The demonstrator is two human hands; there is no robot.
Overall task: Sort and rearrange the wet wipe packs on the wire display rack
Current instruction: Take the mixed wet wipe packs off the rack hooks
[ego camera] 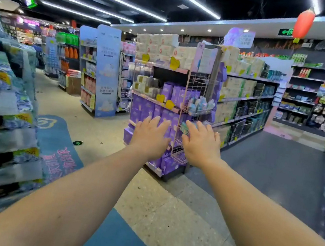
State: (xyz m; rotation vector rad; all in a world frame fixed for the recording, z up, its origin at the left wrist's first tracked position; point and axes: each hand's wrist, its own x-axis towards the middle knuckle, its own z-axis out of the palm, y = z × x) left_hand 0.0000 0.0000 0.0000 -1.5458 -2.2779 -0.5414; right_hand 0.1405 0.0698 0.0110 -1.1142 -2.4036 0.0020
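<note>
pastel wet wipe packs (199, 104) upright in pink wire rack (192, 89)

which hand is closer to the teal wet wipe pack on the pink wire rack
Right hand: its fingertips overlap the teal pack. Left hand sits off to its left.

The wire display rack (191, 97) is thin metal wire with a smooth pink coating, and the wet wipe packs (199, 104) in its basket are glossy soft plastic film. The purple packages (149, 108) on the adjacent shelf have a smooth, slightly shiny wrap. The floor (174, 216) is polished speckled stone tile, partly covered by matt blue printed decals (56, 142).
</note>
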